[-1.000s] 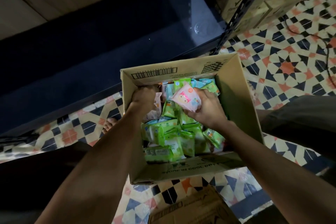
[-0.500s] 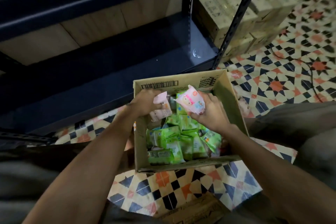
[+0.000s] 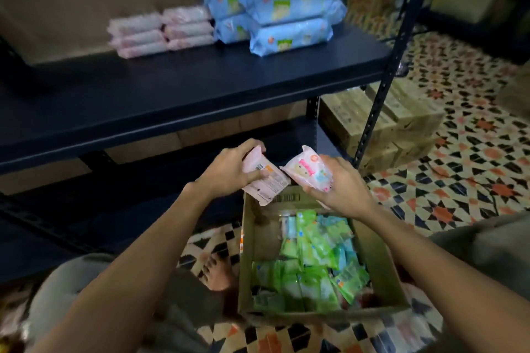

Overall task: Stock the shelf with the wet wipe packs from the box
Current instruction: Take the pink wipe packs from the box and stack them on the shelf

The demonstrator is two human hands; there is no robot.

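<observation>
In the head view, two pink wet wipe packs are held above the far edge of an open cardboard box point(image 3: 312, 261) standing on the patterned tiled floor point(image 3: 470, 180). The left hand point(image 3: 229, 169) is curled round one pink pack point(image 3: 265, 180), label side up, its grip clamped on it. The right hand point(image 3: 338, 186) is closed on the other pink pack point(image 3: 311, 170), printed face up. The two packs nearly touch at their inner corners. Inside the box, green wet wipe packs point(image 3: 309, 266) are piled loosely, with a few blue ones among them. On the dark shelf point(image 3: 200, 89) behind, stacked pink packs point(image 3: 163, 30) are seen beside larger blue packs point(image 3: 281, 8). A bare foot point(image 3: 218, 272) is seen just left of the box.
</observation>
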